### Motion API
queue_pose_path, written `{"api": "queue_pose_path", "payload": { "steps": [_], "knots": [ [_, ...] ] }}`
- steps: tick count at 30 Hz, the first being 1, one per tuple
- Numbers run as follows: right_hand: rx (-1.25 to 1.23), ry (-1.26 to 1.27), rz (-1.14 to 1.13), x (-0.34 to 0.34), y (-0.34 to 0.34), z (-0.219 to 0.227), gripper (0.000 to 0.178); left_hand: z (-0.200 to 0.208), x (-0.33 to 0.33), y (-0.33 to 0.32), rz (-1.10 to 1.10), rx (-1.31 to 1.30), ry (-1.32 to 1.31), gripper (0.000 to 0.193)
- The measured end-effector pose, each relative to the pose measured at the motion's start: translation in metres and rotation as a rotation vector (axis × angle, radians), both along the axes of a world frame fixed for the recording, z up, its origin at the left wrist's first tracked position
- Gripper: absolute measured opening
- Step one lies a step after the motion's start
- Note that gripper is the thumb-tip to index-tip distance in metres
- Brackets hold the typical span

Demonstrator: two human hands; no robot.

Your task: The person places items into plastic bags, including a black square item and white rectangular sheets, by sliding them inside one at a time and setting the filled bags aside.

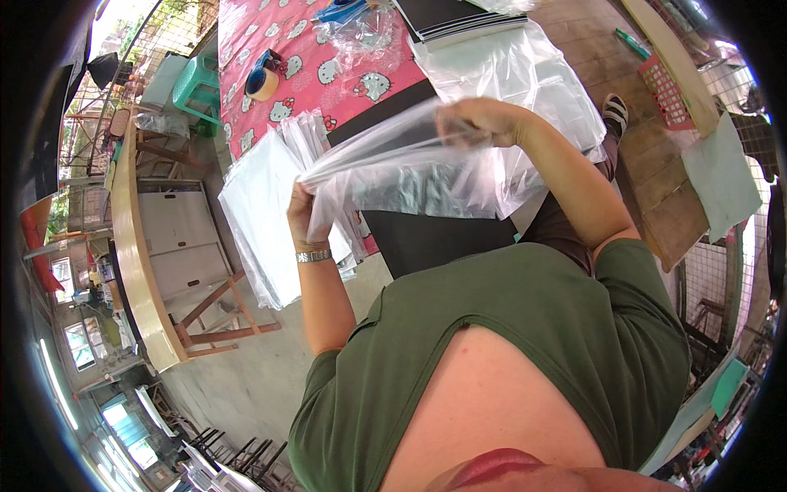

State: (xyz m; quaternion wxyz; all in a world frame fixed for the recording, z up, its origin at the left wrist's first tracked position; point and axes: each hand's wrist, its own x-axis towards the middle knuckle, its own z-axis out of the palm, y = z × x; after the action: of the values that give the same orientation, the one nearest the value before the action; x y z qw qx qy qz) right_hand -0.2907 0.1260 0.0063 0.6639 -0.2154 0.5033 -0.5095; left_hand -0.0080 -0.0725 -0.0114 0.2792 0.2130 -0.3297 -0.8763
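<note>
A clear plastic bag is stretched between my two hands above the table. My left hand, with a metal bracelet at the wrist, pinches its gathered left end. At the other end, my right hand is closed on the film, its fingers smeared by motion. Below my left hand lies a pile of white, plastic-wrapped sheets. A stack of clear plastic bags sits beyond my right hand. Under the stretched film is a flat black board.
The table has a pink patterned cover with a tape roll and crumpled clear plastic. Black sheets lie at the far edge. A green stool and a wooden bench stand left; a red basket is at right.
</note>
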Motion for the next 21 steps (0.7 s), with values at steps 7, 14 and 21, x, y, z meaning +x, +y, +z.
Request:
{"api": "queue_pose_path", "payload": {
  "steps": [7,14,21],
  "knots": [
    [-0.598,-0.465,-0.297,-0.032,-0.011,-0.031,0.023,-0.037,-0.001,-0.015,-0.228,-0.082,-0.143,0.037],
    [-0.182,0.573,-0.153,-0.023,-0.103,-0.072,0.027,-0.096,-0.012,-0.136,0.129,-0.249,-0.552,0.019],
    [0.385,1.454,-0.054,-0.032,-0.122,-0.076,0.033,-0.079,-0.093,-0.097,-0.016,-0.920,-1.232,0.031]
  ]
}}
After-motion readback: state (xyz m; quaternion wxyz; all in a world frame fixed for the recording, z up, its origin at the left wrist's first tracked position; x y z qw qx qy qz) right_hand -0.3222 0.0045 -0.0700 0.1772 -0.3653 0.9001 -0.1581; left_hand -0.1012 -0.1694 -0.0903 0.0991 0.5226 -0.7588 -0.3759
